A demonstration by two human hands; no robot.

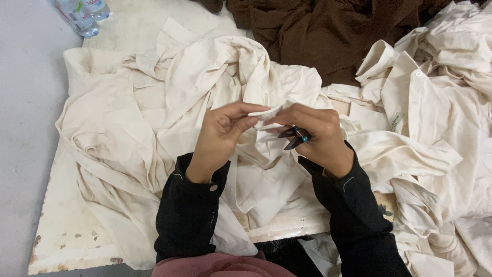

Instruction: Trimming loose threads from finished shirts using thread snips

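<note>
A cream shirt [169, 97] lies crumpled over a worn white table [66, 231]. My left hand [220, 133] pinches a small folded edge of this cream cloth between thumb and fingers. My right hand [318, 136] grips the same edge from the other side, and it also holds a small dark thread snipper [294, 137] with a teal ring tucked in the palm. Both hands meet just above the middle of the table. Black sleeves cover both forearms.
A heap of more cream shirts [435, 102] fills the right side. Dark brown cloth [318, 31] is piled at the back. Two plastic water bottles [82, 15] lie on the grey floor at the far left.
</note>
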